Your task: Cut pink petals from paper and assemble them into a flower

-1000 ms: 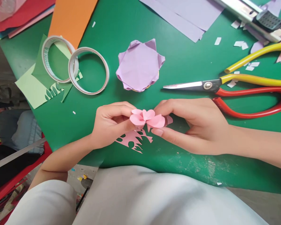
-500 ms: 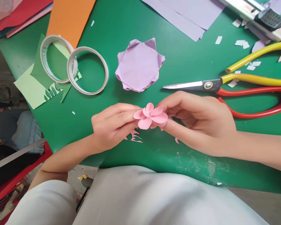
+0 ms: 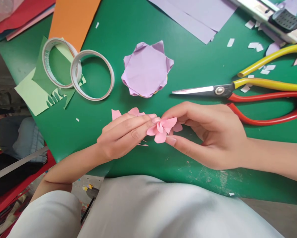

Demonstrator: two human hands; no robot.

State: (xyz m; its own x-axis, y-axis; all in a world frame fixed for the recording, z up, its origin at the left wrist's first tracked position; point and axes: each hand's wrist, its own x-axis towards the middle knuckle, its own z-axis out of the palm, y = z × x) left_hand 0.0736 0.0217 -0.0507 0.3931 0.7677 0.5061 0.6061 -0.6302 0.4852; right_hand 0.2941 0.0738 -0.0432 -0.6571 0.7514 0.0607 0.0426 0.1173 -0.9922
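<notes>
Flower (image 3: 160,137) between left hand (image 3: 125,136) and right hand (image 3: 214,137)

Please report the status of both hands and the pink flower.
Left hand: fingertips at pink paper flower. Right hand: thumb and fingers at its other side. Flower: petals spread. Scissors just beyond right hand, not between hands.

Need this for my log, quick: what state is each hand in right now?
Left hand: closed, fingertips on the petals of the pink paper flower.
Right hand: closed, holding the flower between thumb and fingers.
</notes>
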